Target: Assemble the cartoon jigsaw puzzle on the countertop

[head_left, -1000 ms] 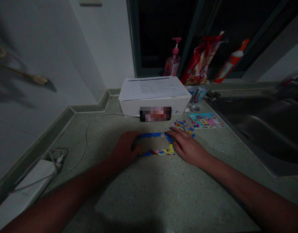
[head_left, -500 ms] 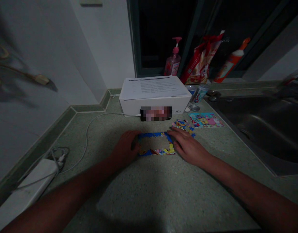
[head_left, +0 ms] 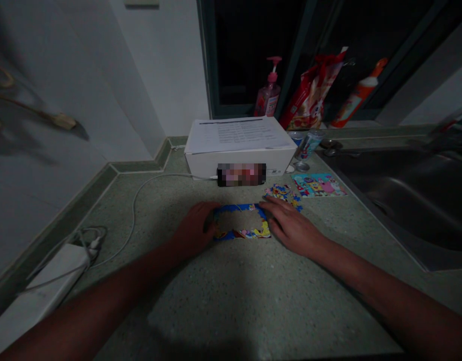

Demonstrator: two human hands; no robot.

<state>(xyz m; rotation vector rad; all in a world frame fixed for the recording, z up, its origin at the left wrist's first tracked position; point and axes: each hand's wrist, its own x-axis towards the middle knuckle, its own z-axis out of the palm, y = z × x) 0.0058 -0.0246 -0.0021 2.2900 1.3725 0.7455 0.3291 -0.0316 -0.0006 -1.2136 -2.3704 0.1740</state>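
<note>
On the countertop lies the joined border of a jigsaw puzzle [head_left: 242,234], a blue, yellow and pink rectangle with a bare middle. My left hand [head_left: 196,223] holds its left side, fingers at the top corner and thumb lower down. The right side is held by my right hand [head_left: 291,223], fingertips at the upper right corner and thumb along the edge. Just beyond my right fingers is a pile of loose puzzle pieces [head_left: 281,192], partly hidden by that hand. A colourful cartoon picture card [head_left: 321,185] lies flat to the right of the pile.
A phone [head_left: 241,175] with a blurred screen leans against a white box [head_left: 238,143], its cable [head_left: 134,215] running left to a white power strip [head_left: 61,271]. Beside the box stands a can [head_left: 309,144]. To the right is a metal sink [head_left: 396,200]; bottles and a red bag [head_left: 309,95] stand behind.
</note>
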